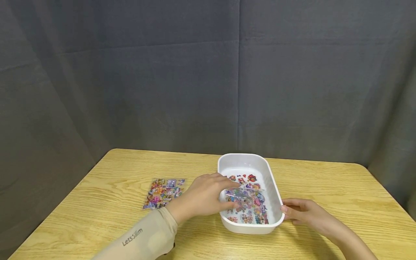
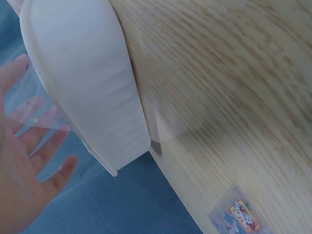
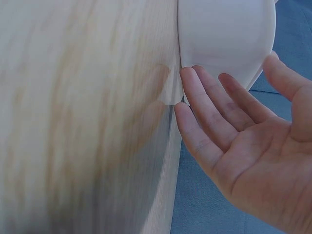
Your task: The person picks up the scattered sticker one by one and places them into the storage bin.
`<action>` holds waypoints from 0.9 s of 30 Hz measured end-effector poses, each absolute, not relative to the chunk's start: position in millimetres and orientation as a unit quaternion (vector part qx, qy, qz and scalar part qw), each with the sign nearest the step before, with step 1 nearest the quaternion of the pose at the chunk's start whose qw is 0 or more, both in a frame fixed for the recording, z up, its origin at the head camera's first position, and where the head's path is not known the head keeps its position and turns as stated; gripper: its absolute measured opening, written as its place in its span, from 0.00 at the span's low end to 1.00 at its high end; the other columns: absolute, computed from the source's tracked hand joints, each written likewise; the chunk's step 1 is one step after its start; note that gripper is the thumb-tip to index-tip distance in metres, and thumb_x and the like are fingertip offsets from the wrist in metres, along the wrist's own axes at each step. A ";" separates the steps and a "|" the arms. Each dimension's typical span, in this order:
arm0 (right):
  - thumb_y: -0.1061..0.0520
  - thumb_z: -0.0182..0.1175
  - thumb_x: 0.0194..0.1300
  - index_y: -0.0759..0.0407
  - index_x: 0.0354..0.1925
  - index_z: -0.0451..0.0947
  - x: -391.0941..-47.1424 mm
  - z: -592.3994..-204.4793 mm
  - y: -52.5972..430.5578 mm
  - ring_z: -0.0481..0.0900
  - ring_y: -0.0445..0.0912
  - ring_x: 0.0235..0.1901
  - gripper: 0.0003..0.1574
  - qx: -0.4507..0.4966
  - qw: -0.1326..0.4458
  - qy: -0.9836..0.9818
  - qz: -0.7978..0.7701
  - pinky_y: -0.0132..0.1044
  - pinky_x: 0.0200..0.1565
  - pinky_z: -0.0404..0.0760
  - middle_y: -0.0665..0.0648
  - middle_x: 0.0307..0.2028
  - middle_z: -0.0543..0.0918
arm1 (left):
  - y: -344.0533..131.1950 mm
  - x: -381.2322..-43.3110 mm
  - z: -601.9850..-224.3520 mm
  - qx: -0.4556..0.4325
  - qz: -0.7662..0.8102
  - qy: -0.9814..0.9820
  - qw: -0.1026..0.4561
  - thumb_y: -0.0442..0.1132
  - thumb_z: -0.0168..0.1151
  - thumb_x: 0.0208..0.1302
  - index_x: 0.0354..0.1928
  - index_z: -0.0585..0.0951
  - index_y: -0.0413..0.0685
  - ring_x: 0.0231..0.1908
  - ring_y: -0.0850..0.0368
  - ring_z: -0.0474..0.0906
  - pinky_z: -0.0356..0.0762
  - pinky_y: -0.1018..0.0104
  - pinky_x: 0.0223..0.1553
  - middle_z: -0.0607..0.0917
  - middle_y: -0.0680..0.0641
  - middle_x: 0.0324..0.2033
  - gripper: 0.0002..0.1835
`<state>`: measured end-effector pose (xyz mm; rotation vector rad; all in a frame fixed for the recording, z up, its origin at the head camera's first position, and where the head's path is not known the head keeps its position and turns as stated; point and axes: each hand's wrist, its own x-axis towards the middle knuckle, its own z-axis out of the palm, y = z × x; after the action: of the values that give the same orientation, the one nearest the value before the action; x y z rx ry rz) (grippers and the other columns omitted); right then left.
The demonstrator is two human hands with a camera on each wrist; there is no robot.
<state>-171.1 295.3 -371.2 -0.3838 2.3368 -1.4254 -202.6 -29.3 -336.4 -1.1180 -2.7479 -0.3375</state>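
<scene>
A white plastic bin stands on the table, with colourful printed clear sticker sheets inside. My left hand reaches over its left rim, fingers spread and thumb apart from them. A clear sheet rises above the rim between thumb and fingers in the left wrist view; some fingers show through it. I cannot tell whether they still hold the sheet. My right hand is at the near right corner of the bin, its thumb at the rim. In the right wrist view its fingers extend beside the lower outer wall.
Another sticker sheet with colourful cartoon figures and digits lies on the wooden table, left of the bin. Dark grey cloth hangs behind the table's back edge, just beyond the bin.
</scene>
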 end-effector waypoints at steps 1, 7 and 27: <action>0.49 0.54 0.76 0.83 0.64 0.62 -171.0 -371.2 294.9 0.82 0.58 0.50 0.38 -0.138 0.189 0.829 -0.508 0.54 0.48 0.82 0.71 0.52 0.81 | -29.6 -202.3 -336.5 -0.372 -0.112 -0.918 0.076 0.64 0.64 0.62 0.63 0.79 0.65 0.61 0.57 0.74 0.71 0.55 0.61 0.81 0.57 0.58 0.29; 0.50 0.54 0.76 0.83 0.64 0.62 -171.1 -372.2 294.8 0.82 0.57 0.50 0.38 -0.148 0.194 0.823 -0.512 0.56 0.49 0.81 0.70 0.51 0.82 | -31.4 -201.0 -336.7 -0.370 -0.108 -0.920 0.077 0.64 0.64 0.61 0.65 0.77 0.64 0.61 0.56 0.74 0.72 0.54 0.60 0.80 0.56 0.60 0.31; 0.49 0.55 0.75 0.82 0.64 0.63 -172.2 -372.3 295.5 0.81 0.61 0.51 0.38 -0.139 0.181 0.833 -0.505 0.54 0.47 0.82 0.70 0.51 0.82 | -36.5 -199.4 -335.2 -0.365 -0.129 -0.918 0.084 0.63 0.65 0.62 0.63 0.79 0.65 0.61 0.55 0.74 0.71 0.53 0.61 0.80 0.57 0.60 0.29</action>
<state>-172.2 295.5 -372.3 -0.3924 2.3506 -1.4249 -199.4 -36.5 -335.2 -1.0904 -2.7400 -0.3863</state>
